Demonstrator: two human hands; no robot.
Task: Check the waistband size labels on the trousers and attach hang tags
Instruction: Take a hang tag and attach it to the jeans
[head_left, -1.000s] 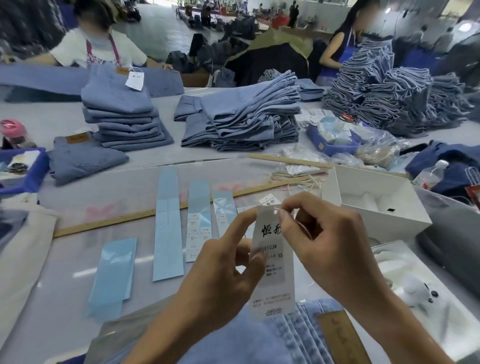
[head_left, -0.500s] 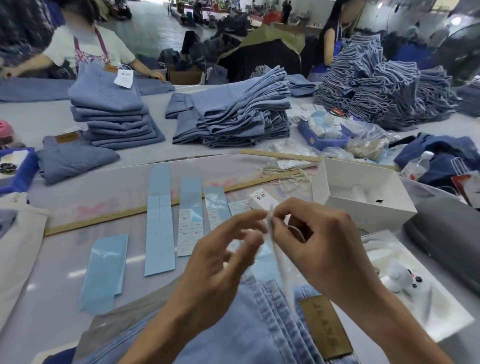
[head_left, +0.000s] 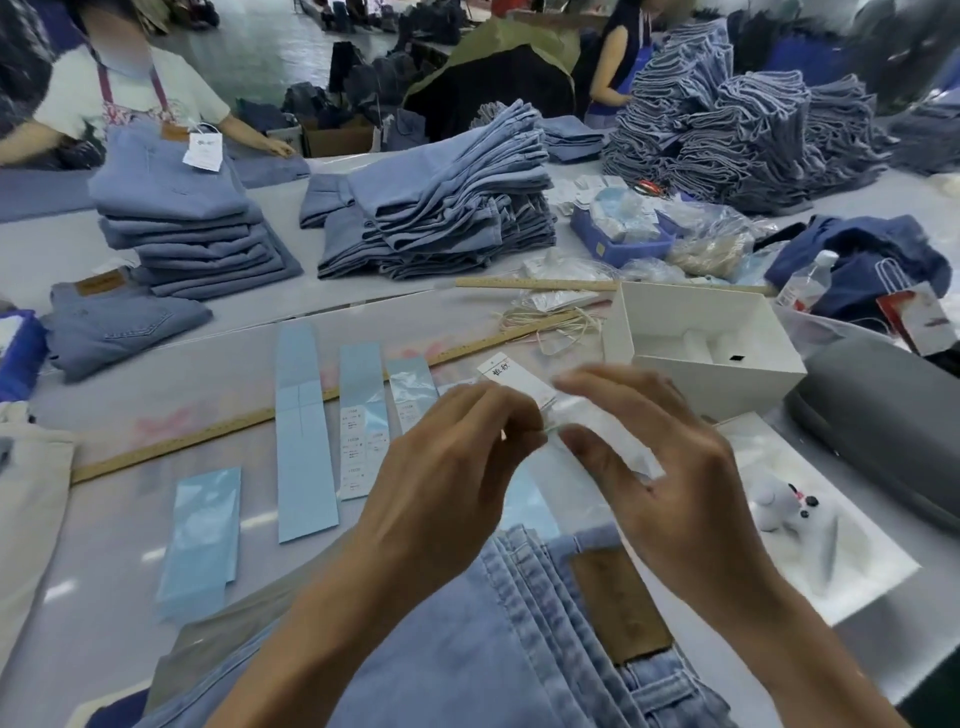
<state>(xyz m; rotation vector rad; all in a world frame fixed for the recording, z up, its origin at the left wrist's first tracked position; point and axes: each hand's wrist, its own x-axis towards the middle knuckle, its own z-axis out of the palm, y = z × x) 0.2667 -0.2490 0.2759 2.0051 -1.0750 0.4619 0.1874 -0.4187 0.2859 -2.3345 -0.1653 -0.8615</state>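
A stack of light blue trousers (head_left: 441, 649) lies at the near edge, waistbands toward me, with a brown leather patch (head_left: 618, 603) on the top pair. Above it my left hand (head_left: 452, 467) pinches a thin string at its fingertips. My right hand (head_left: 660, 467) holds a white hang tag (head_left: 613, 441) between thumb and fingers; the tag is blurred by motion. Another printed hang tag (head_left: 511, 376) lies on the table just beyond my fingers. Blue strips with size stickers (head_left: 363, 426) lie in a row to the left.
A white open box (head_left: 717, 353), loose strings (head_left: 550, 322) and a wooden ruler (head_left: 208, 431) sit ahead. Folded trouser stacks (head_left: 192, 218) (head_left: 447, 208) stand farther back. A plush toy (head_left: 779, 504) and a grey case (head_left: 883, 426) lie to the right. People work across the table.
The tag I held upright facing me has turned edge-on and then swung right into my right hand. My left hand let go of its face and now pinches the string.
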